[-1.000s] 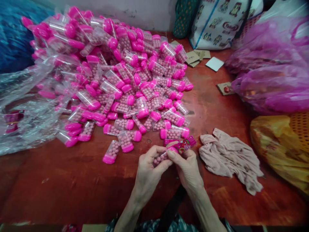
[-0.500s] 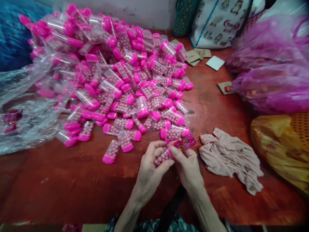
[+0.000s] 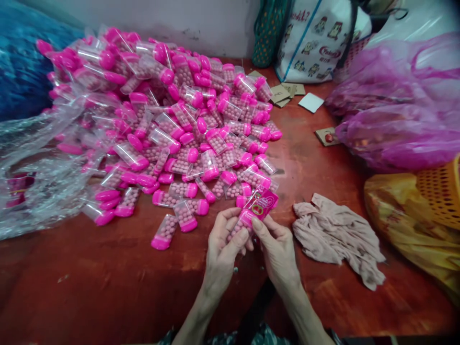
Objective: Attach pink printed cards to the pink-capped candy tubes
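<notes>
Between my hands is a small clear candy box full of pink balls, tilted with its upper end to the right. My left hand grips its lower end between thumb and fingers. A printed pink label sleeve covers the upper end. My right hand pinches the sleeve's lower edge, the thumb on top. How far the sleeve reaches down behind the fingers is hidden. Just beyond, a large heap of similar pink-capped candy boxes lies on the red table.
A crumpled beige cloth lies right of my hands. Farther right are a yellow bag, an orange basket and pink plastic bags. Clear plastic film spreads at the left. Cardboard pieces and a white printed bag are behind.
The label sleeve has turned more upright and now sits over the box's upper end, its printed face toward me. Both hands keep their hold. The whole view has shifted slightly.
</notes>
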`<action>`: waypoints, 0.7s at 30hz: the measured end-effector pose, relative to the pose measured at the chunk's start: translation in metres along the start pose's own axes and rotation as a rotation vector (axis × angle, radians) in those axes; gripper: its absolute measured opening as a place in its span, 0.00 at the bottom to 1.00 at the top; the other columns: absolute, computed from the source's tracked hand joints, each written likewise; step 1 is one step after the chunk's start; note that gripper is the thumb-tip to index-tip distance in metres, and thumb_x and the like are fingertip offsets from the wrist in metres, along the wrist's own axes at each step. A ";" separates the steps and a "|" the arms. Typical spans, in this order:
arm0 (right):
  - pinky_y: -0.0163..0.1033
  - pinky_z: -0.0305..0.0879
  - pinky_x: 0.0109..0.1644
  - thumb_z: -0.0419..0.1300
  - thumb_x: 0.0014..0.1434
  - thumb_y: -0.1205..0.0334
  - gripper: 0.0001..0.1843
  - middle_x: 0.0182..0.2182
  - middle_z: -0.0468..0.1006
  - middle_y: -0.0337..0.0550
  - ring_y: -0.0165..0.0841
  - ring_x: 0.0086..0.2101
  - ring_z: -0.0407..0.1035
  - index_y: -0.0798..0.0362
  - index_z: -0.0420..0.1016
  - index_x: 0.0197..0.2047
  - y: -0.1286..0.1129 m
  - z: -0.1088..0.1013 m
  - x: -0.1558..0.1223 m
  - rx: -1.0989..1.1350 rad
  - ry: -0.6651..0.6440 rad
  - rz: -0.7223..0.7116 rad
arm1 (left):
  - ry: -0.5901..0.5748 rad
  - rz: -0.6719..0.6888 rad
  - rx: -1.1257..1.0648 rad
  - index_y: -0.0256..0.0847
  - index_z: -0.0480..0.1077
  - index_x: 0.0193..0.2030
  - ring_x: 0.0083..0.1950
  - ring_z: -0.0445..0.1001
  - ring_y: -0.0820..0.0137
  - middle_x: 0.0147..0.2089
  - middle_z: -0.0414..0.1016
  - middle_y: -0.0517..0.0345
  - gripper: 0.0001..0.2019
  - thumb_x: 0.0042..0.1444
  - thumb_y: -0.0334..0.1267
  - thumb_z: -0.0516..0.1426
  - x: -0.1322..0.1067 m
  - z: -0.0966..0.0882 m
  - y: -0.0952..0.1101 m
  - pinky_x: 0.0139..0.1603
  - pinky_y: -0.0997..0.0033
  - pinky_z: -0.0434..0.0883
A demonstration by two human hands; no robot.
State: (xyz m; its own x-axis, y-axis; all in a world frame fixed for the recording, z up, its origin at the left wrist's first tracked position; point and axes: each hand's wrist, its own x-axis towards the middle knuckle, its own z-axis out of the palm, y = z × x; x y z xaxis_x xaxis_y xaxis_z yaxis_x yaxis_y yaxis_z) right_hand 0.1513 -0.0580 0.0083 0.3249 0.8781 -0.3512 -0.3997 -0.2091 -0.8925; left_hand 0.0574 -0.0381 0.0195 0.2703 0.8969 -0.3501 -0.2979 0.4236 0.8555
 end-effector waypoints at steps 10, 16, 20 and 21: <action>0.32 0.62 0.27 0.59 0.54 0.55 0.11 0.24 0.70 0.38 0.28 0.24 0.63 0.54 0.76 0.32 0.007 0.010 -0.008 0.026 0.007 -0.068 | 0.079 0.048 -0.045 0.41 0.62 0.46 0.23 0.61 0.79 0.30 0.67 0.62 0.11 0.55 0.34 0.54 -0.001 0.003 0.004 0.23 0.80 0.59; 0.30 0.57 0.16 0.60 0.53 0.52 0.14 0.13 0.65 0.33 0.25 0.14 0.59 0.56 0.73 0.29 -0.004 0.010 0.003 0.127 -0.062 0.034 | 0.017 0.026 0.029 0.41 0.62 0.47 0.23 0.64 0.77 0.29 0.69 0.61 0.14 0.54 0.36 0.56 -0.002 0.002 0.007 0.22 0.78 0.60; 0.29 0.56 0.16 0.62 0.51 0.55 0.11 0.14 0.66 0.32 0.23 0.13 0.56 0.56 0.74 0.30 0.000 0.016 -0.002 0.132 -0.003 0.071 | 0.085 0.043 0.069 0.42 0.62 0.47 0.24 0.64 0.78 0.31 0.70 0.61 0.14 0.53 0.36 0.56 -0.007 0.004 0.004 0.23 0.79 0.61; 0.29 0.57 0.17 0.62 0.51 0.56 0.11 0.16 0.68 0.33 0.23 0.15 0.57 0.56 0.75 0.31 0.002 0.017 -0.004 0.127 0.018 0.065 | 0.111 0.054 0.064 0.42 0.62 0.47 0.24 0.64 0.78 0.33 0.70 0.60 0.14 0.53 0.36 0.56 -0.008 0.005 0.003 0.23 0.79 0.61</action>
State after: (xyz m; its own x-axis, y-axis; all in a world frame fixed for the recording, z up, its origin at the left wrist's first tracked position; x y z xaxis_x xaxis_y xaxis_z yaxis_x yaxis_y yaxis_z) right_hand 0.1347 -0.0545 0.0127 0.3096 0.8564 -0.4132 -0.5254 -0.2081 -0.8250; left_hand 0.0593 -0.0443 0.0267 0.1518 0.9281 -0.3399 -0.2496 0.3688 0.8954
